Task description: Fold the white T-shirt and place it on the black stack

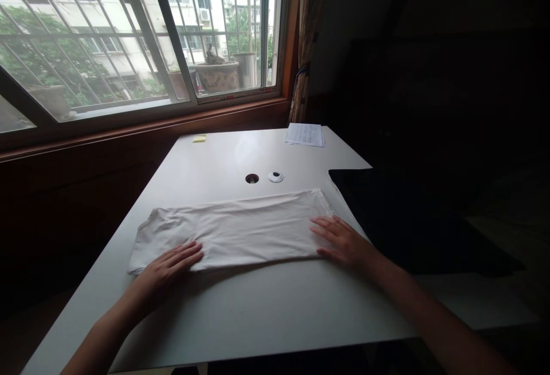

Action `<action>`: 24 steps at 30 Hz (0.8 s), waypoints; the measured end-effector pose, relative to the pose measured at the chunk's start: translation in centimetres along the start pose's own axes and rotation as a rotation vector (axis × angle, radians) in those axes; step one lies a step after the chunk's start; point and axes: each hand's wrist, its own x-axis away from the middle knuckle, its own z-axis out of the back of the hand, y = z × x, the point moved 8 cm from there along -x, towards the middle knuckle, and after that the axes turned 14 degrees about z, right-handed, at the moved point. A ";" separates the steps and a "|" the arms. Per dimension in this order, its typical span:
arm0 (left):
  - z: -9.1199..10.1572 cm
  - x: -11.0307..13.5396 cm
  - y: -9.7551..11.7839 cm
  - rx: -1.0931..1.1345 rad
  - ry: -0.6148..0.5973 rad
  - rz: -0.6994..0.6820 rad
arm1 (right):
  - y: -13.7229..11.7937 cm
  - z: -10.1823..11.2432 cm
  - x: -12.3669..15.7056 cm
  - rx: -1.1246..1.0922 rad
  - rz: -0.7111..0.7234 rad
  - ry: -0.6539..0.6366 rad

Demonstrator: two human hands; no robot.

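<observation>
White cloth point(253, 229) is lying on the table point(266, 312), its long axis running left to right; over its near-left edge the left hand point(172, 263) is resting flat, gripping nothing; closer to its right end, the right hand point(344, 243) is resting likewise.

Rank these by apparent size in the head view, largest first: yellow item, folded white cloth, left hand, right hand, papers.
1. Folded white cloth
2. Left hand and right hand: too alike to rank
3. Papers
4. Yellow item
</observation>
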 end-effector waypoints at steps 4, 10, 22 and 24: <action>1.2 0.8 -0.9 0.019 0.083 0.062 | -1.8 1.9 0.3 -0.109 0.059 0.027; 2.0 0.8 -0.7 0.017 0.154 0.116 | -2.3 2.8 0.7 -0.075 0.037 -0.036; 2.1 1.0 -1.3 0.030 0.170 0.155 | -0.6 4.7 1.8 0.068 -0.051 0.092; 1.7 1.2 -1.4 0.011 0.148 0.145 | -0.4 5.0 1.9 0.058 -0.068 0.142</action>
